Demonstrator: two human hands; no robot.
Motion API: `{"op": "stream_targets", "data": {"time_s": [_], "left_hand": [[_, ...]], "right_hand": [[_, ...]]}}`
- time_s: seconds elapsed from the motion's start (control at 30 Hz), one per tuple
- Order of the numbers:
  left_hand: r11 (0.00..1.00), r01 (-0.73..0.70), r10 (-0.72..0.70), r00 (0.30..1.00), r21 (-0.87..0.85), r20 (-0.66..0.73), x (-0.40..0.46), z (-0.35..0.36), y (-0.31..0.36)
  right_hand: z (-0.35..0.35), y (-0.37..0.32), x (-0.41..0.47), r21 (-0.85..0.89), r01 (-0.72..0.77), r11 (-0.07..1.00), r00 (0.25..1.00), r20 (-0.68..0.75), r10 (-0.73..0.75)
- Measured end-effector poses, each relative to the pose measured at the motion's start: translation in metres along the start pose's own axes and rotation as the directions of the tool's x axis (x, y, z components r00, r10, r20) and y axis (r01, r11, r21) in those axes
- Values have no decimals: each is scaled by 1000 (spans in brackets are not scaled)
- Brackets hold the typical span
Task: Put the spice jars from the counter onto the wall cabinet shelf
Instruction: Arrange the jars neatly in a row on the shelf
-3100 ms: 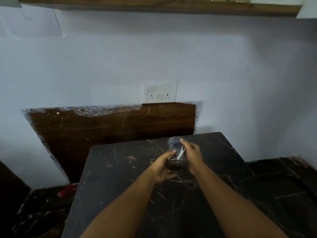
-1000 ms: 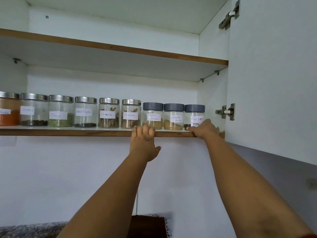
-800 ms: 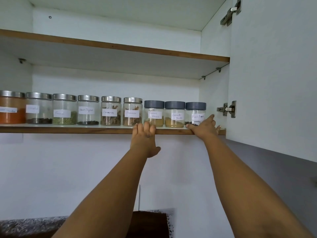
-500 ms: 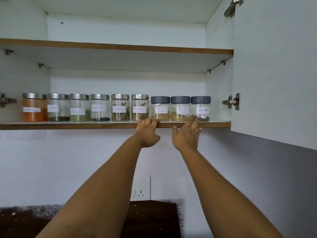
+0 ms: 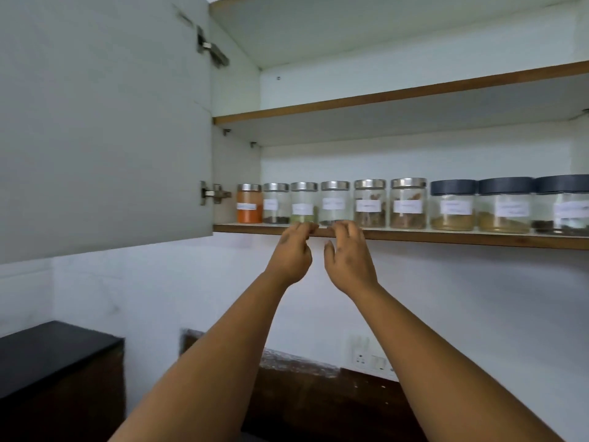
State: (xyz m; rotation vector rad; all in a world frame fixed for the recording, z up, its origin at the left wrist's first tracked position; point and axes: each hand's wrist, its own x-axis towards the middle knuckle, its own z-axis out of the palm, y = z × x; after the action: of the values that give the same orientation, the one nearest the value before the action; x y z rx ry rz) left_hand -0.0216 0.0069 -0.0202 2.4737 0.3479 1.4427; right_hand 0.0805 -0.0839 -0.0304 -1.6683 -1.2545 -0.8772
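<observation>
— Glass spice jars (image 5: 408, 203) line the wall cabinet shelf (image 5: 414, 235); left hand (image 5: 291, 255) and right hand (image 5: 349, 261) hover relaxed, grasping nothing.
— Risk?
— Fingertips reach the edge; a careless nudge could topple a front-row jar off.

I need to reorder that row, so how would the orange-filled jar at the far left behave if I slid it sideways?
The orange jar looks like smooth clear glass, so probably slippery and breakable. It is nearly full, likely heavier than its neighbours. Squat and flat-based on the shelf, it should slide rather than tip.
</observation>
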Motion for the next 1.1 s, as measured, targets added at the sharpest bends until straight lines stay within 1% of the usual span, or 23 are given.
{"op": "stream_targets", "data": {"time_s": [0.1, 0.2, 0.3, 0.4, 0.47, 0.5, 0.53, 0.6, 0.67, 0.73, 0.87, 0.93, 1.03, 1.1], "left_hand": [[996, -3, 5, 1000, 92, -29, 13, -42, -38], [985, 20, -19, 1000, 169, -9, 31, -78, -72], [960, -12, -2, 999, 280, 51, 57, -102, -104], [910, -47, 3, 994, 412, 106, 92, -115, -134], [856, -96, 42, 992, 507, 118, 121, -121, -152], [841, -127, 78, 990, 526, 115, 137, -124, -158], [851, -135, 87, 989, 507, 116, 152, -127, -162], [901, -95, 43, 990, 424, 131, 179, -134, -169], [889, -107, 34, 985, 446, 169, 204, -134, -178], [847, -152, 18, 966, 509, 257, 218, -124, -181], [704, -293, 4, 912, 647, 409, 247, -101, -194], [698, -298, -24, 898, 650, 438, 269, -91, -208], [661, -281, -140, 864, 695, 483, 293, -71, -228], [652, -302, -138, 855, 695, 500, 306, -59, -238]], "right_hand": [[22, -22, 20, 24, 26, 999, 999, 35, -26], [45, -40, 44, 26, 46, 999, 994, 94, -48], [66, -46, 71, -75, 102, 992, 986, 139, -91], [83, -44, 104, -187, 101, 977, 991, 109, -82], [97, -47, 131, -258, 116, 959, 990, 113, -89], [103, -49, 145, -293, 123, 948, 989, 116, -93], [108, -52, 158, -326, 119, 938, 989, 121, -83], [121, -57, 177, -392, 90, 915, 992, 115, -48], [140, -59, 193, -499, 86, 862, 994, 100, -42], [155, -61, 205, -563, 95, 821, 992, 125, -29], [184, -61, 229, -653, 114, 749, 978, 208, 32], [196, -59, 243, -696, 102, 710, 965, 244, 100], [213, -56, 263, -743, 75, 665, 931, 290, 220], [226, -51, 274, -754, 73, 653, 914, 312, 258]]}}
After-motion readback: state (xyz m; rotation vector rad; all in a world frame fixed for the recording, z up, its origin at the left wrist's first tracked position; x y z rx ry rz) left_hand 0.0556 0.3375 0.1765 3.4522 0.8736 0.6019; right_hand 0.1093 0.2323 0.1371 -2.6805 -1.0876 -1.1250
